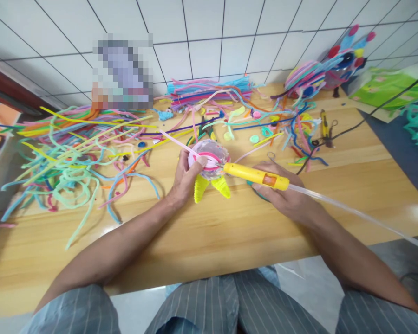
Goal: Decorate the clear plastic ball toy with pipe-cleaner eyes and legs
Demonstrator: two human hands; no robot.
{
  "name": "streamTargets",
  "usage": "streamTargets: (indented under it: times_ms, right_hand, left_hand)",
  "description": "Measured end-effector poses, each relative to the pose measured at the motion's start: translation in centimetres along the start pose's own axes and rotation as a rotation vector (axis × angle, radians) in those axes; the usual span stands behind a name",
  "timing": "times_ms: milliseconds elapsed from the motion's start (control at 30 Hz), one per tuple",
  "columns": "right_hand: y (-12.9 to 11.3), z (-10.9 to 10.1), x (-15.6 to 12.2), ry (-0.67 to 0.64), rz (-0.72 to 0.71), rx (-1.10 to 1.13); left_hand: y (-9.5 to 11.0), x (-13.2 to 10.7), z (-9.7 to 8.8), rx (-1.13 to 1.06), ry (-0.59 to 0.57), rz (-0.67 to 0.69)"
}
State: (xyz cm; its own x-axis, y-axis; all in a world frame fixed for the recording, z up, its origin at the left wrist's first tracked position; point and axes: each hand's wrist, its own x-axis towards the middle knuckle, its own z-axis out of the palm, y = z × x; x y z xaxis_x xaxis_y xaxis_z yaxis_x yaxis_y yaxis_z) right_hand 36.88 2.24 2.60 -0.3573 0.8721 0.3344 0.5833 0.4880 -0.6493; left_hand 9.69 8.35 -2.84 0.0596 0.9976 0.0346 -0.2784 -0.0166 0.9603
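Observation:
In the head view my left hand is closed round a clear, rounded craft piece wrapped with pink and pale lilac pipe cleaners. Two yellow fuzzy points stick out from its near side. A loose pale pink pipe cleaner runs from under my left thumb to the upper left. My right hand grips a yellow hot glue gun, its nozzle at the pink band on the piece. From its rear end trails a long translucent glue stick. A dark green-edged part below my right hand is mostly hidden.
Tangled pipe cleaners cover the table's left side, and a bundle lies by the tiled wall. Finished-looking fuzzy crafts stand back right. Small pliers lie at right, near a black cord. A green bag sits beyond.

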Motion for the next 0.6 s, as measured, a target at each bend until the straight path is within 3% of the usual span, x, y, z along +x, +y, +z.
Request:
streamTargets:
  times_ms: [133, 267, 433, 500, 600]
  right_hand:
    - [0.2, -0.5, 0.0, 0.064, 0.137, 0.154]
    - [2.4, -3.2, 0.4, 0.267, 0.329, 0.246]
    - [9.5, -10.5, -0.4, 0.543, 0.550, 0.056]
    - [12.4, -13.1, -1.6, 0.614, 0.620, -0.025]
    - [16.0, -15.4, -3.5, 0.646, 0.865, -0.289]
  left_hand:
    - [-0.2, 0.2, 0.0, -0.006, 0.011, 0.000]
    - [-0.5, 0.2, -0.4, -0.011, 0.012, 0.011]
    - [-1.0, 0.3, -1.0, 0.071, 0.015, 0.036]
    - [-0.7, 0.1, -0.9, 0.115, 0.014, 0.041]
    - [0.2, -0.3, -0.5, 0.210, 0.011, 0.018]
